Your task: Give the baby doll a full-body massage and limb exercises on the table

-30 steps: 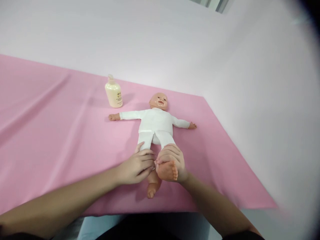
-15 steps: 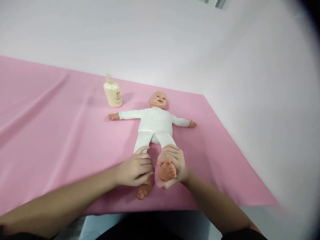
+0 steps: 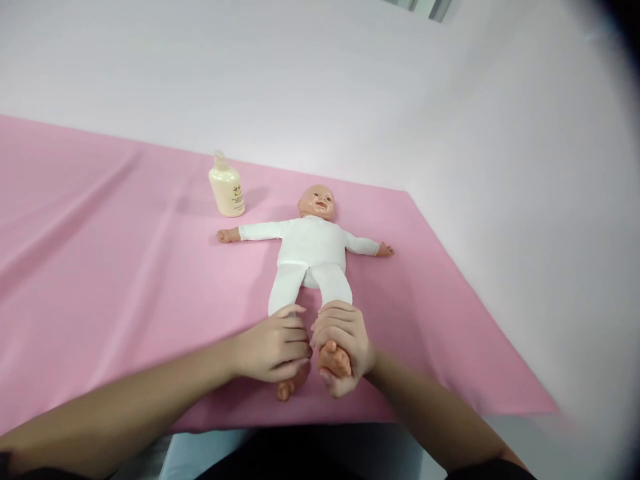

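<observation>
Two hands, one doll, one bottle, one cloth-covered desk. Left hand (image 3: 274, 347): fingers curled together over the lower leg of the doll (image 3: 310, 257), clamped on it, with one bare foot (image 3: 286, 389) showing just below the knuckles. Right hand (image 3: 345, 343): closed around the doll's other foot (image 3: 334, 359), thumb beneath, fingers wrapped across the top; toes visible between fingers and thumb. The two hands sit side by side, touching or nearly so. Doll: one, lying on its back near the right end of the desk, head away from the person, both arms spread flat, dressed in a white one-piece suit, both feet bare. Bottle (image 3: 227, 188): one, cream-coloured with a pump top, upright, just beyond the doll's outstretched arm on the left of the view; contents cannot be seen through the wall. Desk (image 3: 100, 267): one, covered with a pink cloth bearing long creases. Against one second ago: the foot in the right hand sits lower and is more covered by the fingers, both hands lie nearer the front edge, and more of the white trouser legs is exposed; the bottle is unmoved.
</observation>
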